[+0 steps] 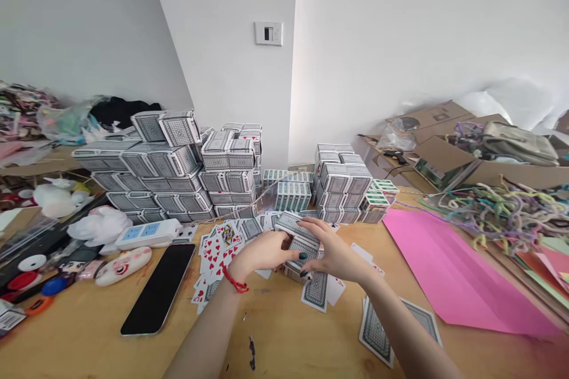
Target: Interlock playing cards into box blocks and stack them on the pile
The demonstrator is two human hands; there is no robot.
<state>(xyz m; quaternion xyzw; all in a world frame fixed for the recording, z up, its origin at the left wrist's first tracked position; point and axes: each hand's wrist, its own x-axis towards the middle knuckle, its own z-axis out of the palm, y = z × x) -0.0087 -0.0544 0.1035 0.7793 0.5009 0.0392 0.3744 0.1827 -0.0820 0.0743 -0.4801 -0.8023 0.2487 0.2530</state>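
Grey-backed cards (306, 246) are gripped between left hand (265, 252) and right hand (334, 253). Wooden surface (284, 331) extends between phone (159, 290), left, and loose cards (377, 334), near right; card stacks (227, 183) bound the far side.

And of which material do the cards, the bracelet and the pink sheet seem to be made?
Cards: probably coated paper, smooth; they are thin, flat and crisply printed, though plastic is possible.
Bracelet: likely red cord, matte; it looks thin and knotted or braided.
Pink sheet: paper or thin card, mostly matte; it is evenly coloured, thin and straight-edged.
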